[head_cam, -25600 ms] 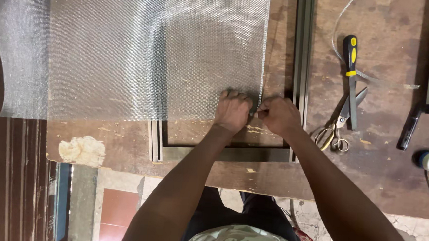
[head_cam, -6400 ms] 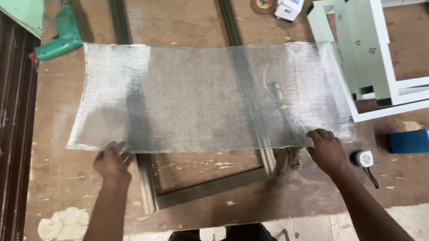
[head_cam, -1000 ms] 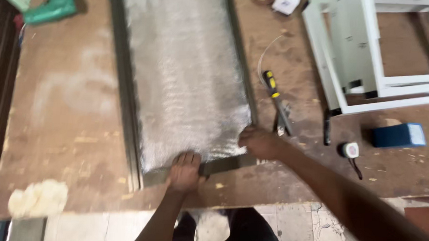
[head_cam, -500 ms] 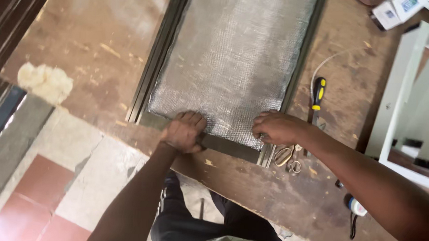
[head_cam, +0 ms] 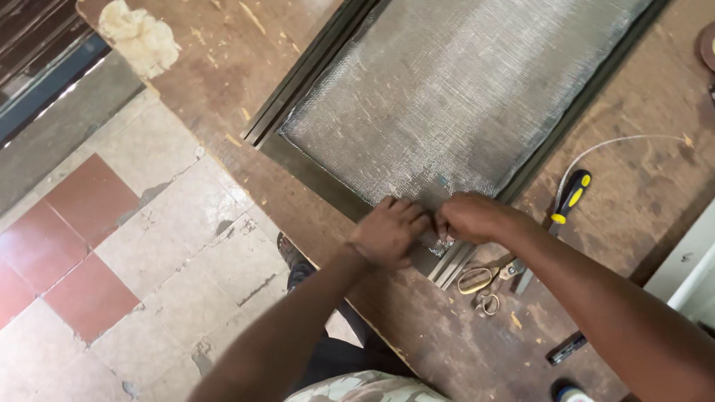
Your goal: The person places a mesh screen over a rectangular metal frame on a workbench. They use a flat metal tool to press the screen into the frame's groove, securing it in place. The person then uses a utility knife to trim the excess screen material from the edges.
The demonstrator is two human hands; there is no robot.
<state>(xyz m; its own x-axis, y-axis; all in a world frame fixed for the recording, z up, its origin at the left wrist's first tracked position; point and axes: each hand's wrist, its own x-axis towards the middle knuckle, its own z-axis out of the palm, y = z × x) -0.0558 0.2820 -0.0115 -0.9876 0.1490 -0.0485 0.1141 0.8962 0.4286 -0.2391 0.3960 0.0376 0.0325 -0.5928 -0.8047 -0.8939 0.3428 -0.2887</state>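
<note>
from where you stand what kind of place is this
Likely a small workshop: a scarred wooden bench bears a metal frame with mesh, both hands at its corner, scissors and a screwdriver beside.

1. The left hand (head_cam: 388,230) is bare, with no glove and no ring that can be seen.
2. The right hand (head_cam: 471,217) is bare too.
3. Both arms are bare all the way up, so no sleeves show.
4. The person wears a top with a blotchy pattern of green, tan and white patches.
5. The person wears dark trousers.
</note>
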